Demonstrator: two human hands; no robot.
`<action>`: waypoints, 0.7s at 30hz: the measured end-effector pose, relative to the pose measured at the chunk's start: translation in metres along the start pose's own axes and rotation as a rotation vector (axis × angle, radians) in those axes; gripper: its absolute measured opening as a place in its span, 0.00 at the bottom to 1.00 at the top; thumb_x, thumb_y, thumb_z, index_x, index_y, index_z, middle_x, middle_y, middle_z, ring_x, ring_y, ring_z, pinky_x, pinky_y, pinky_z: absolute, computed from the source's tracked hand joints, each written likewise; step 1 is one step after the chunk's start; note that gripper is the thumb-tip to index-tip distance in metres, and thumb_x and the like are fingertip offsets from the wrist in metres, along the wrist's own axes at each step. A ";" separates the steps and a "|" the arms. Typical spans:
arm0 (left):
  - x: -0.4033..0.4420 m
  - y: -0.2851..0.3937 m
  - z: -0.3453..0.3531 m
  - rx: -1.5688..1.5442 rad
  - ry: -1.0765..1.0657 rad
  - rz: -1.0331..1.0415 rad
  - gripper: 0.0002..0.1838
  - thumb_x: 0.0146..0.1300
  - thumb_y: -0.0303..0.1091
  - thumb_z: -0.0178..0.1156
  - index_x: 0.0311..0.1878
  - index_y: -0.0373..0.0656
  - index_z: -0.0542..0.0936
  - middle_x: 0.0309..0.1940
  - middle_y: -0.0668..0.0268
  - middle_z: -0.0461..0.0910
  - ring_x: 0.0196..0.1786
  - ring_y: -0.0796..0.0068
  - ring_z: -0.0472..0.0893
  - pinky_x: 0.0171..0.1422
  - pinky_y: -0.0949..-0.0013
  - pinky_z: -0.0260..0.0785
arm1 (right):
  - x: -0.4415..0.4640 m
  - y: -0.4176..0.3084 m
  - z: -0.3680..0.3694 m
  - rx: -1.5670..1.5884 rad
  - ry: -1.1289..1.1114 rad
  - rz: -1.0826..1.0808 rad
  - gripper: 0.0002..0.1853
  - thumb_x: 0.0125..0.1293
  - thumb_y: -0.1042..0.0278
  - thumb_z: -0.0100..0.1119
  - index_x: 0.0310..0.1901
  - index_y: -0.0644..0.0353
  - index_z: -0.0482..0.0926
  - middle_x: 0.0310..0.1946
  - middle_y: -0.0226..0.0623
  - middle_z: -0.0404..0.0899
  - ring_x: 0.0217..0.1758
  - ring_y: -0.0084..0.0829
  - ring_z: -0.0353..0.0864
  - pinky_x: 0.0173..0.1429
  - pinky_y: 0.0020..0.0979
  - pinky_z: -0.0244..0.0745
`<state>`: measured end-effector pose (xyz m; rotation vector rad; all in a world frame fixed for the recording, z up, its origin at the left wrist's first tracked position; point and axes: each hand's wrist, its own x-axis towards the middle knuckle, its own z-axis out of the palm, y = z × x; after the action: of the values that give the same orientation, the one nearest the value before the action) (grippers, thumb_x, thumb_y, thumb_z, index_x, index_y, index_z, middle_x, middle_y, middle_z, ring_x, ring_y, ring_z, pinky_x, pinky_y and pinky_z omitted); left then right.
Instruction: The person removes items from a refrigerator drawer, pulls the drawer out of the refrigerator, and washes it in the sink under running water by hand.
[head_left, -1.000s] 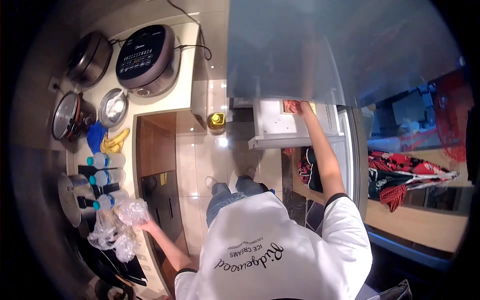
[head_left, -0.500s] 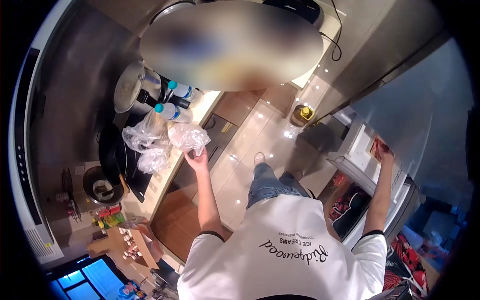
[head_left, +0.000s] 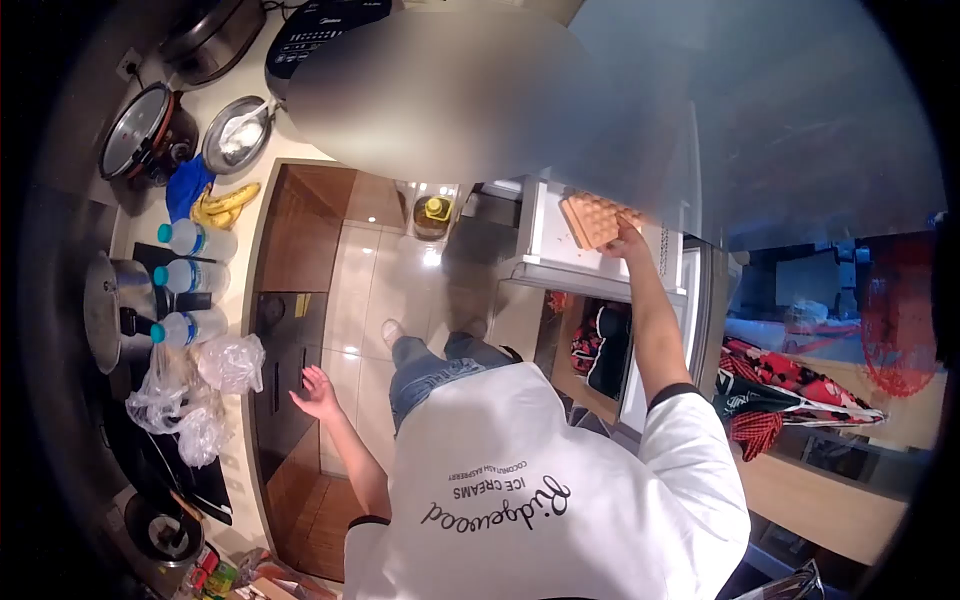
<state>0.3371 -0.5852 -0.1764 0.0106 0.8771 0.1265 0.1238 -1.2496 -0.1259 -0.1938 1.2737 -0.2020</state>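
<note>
My left hand [head_left: 315, 392] is open, fingers apart, in the air beside the counter edge. Nearest to it is a clear plastic bag [head_left: 230, 362] with something pale inside, lying by a second crumpled bag [head_left: 200, 432]. My right hand [head_left: 628, 238] reaches into a pulled-out white fridge drawer [head_left: 560, 272]. Its fingers close on the edge of a tan-orange slab [head_left: 592, 222] with rows of rounded bumps, like an egg tray; its exact kind is unclear.
Three water bottles [head_left: 198, 240], bananas [head_left: 226, 205], a metal bowl [head_left: 222, 155] and a pot [head_left: 103, 310] stand along the counter [head_left: 262, 190]. A yellow-capped oil container [head_left: 433, 212] is on the floor. The fridge door [head_left: 830, 130] is at the right.
My view has turned towards the fridge. My left hand has come away from the plastic bag. In the drawer, the bumpy slab now shows in my right hand, tilted.
</note>
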 end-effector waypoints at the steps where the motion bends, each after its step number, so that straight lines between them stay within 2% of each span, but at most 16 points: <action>1: -0.001 -0.002 -0.006 0.001 0.002 -0.008 0.37 0.43 0.37 0.62 0.55 0.43 0.53 0.51 0.58 0.62 0.54 0.62 0.64 0.57 0.52 0.56 | 0.007 -0.001 0.000 0.074 0.009 -0.035 0.17 0.49 0.53 0.54 0.39 0.51 0.72 0.39 0.27 0.74 0.44 0.31 0.72 0.45 0.43 0.68; 5: -0.010 -0.013 -0.027 0.004 0.024 -0.039 0.33 0.44 0.36 0.62 0.52 0.41 0.57 0.47 0.57 0.65 0.50 0.63 0.67 0.54 0.53 0.59 | 0.019 0.001 0.010 0.205 -0.042 -0.192 0.13 0.51 0.51 0.53 0.32 0.49 0.75 0.35 0.22 0.76 0.39 0.27 0.75 0.38 0.38 0.72; 6: -0.014 -0.015 -0.029 0.015 0.023 -0.048 0.32 0.44 0.36 0.61 0.51 0.40 0.58 0.46 0.57 0.67 0.49 0.63 0.68 0.53 0.54 0.60 | 0.021 0.000 0.008 0.168 -0.191 -0.131 0.14 0.48 0.51 0.55 0.34 0.47 0.74 0.33 0.20 0.75 0.37 0.25 0.74 0.38 0.36 0.73; 10: -0.026 -0.015 -0.031 0.040 0.005 -0.078 0.27 0.45 0.35 0.61 0.48 0.40 0.61 0.43 0.58 0.69 0.46 0.64 0.70 0.52 0.56 0.61 | 0.031 -0.005 0.003 0.261 -0.301 -0.035 0.12 0.51 0.50 0.50 0.32 0.47 0.73 0.32 0.22 0.75 0.36 0.27 0.74 0.40 0.37 0.72; 12: -0.027 -0.016 -0.033 0.088 0.009 -0.115 0.24 0.45 0.35 0.60 0.45 0.40 0.64 0.41 0.59 0.71 0.45 0.64 0.70 0.51 0.57 0.62 | 0.037 -0.003 0.001 0.201 -0.577 -0.300 0.13 0.55 0.50 0.44 0.32 0.48 0.72 0.31 0.25 0.75 0.35 0.30 0.74 0.43 0.38 0.71; 13: -0.029 -0.018 -0.033 0.091 0.010 -0.118 0.24 0.45 0.35 0.60 0.45 0.40 0.64 0.41 0.59 0.71 0.45 0.64 0.70 0.51 0.57 0.62 | 0.030 -0.001 0.009 0.203 -0.575 -0.302 0.13 0.55 0.50 0.44 0.32 0.48 0.72 0.31 0.25 0.75 0.35 0.30 0.74 0.43 0.38 0.71; 15: -0.031 -0.023 -0.032 0.175 0.010 -0.161 0.23 0.45 0.34 0.60 0.45 0.40 0.65 0.42 0.59 0.71 0.45 0.64 0.71 0.49 0.59 0.63 | 0.013 0.003 0.028 0.310 -0.174 -0.349 0.16 0.57 0.49 0.38 0.33 0.52 0.69 0.33 0.30 0.75 0.37 0.32 0.74 0.45 0.39 0.70; 16: -0.028 -0.025 -0.033 0.203 0.011 -0.202 0.21 0.46 0.34 0.59 0.44 0.40 0.66 0.42 0.61 0.71 0.46 0.67 0.71 0.48 0.60 0.63 | 0.006 0.007 0.031 0.198 -0.128 -0.436 0.16 0.58 0.51 0.37 0.37 0.54 0.69 0.36 0.33 0.74 0.40 0.33 0.74 0.47 0.42 0.69; 17: -0.024 -0.027 -0.034 0.213 0.008 -0.207 0.21 0.46 0.34 0.59 0.44 0.40 0.66 0.42 0.61 0.71 0.46 0.67 0.71 0.48 0.60 0.63 | -0.006 0.009 0.031 0.209 -0.125 -0.439 0.16 0.58 0.51 0.37 0.37 0.54 0.69 0.36 0.33 0.74 0.40 0.33 0.74 0.47 0.42 0.69; 19: -0.018 -0.036 -0.035 0.309 -0.010 -0.333 0.17 0.48 0.33 0.57 0.42 0.41 0.68 0.42 0.63 0.72 0.45 0.70 0.71 0.47 0.62 0.63 | -0.030 0.009 0.031 0.092 -0.264 -0.228 0.18 0.60 0.52 0.35 0.41 0.55 0.68 0.39 0.35 0.74 0.44 0.33 0.73 0.48 0.41 0.69; 21: -0.017 -0.049 -0.029 0.389 -0.023 -0.408 0.14 0.50 0.33 0.55 0.42 0.42 0.70 0.41 0.66 0.72 0.45 0.74 0.71 0.48 0.64 0.64 | -0.088 0.020 0.047 0.040 -0.232 -0.225 0.17 0.59 0.54 0.37 0.43 0.55 0.68 0.40 0.35 0.73 0.44 0.33 0.73 0.48 0.40 0.69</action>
<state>0.3094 -0.6370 -0.1851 0.1947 0.8534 -0.4258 0.1454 -1.2061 -0.0361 -0.3172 1.0159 -0.3865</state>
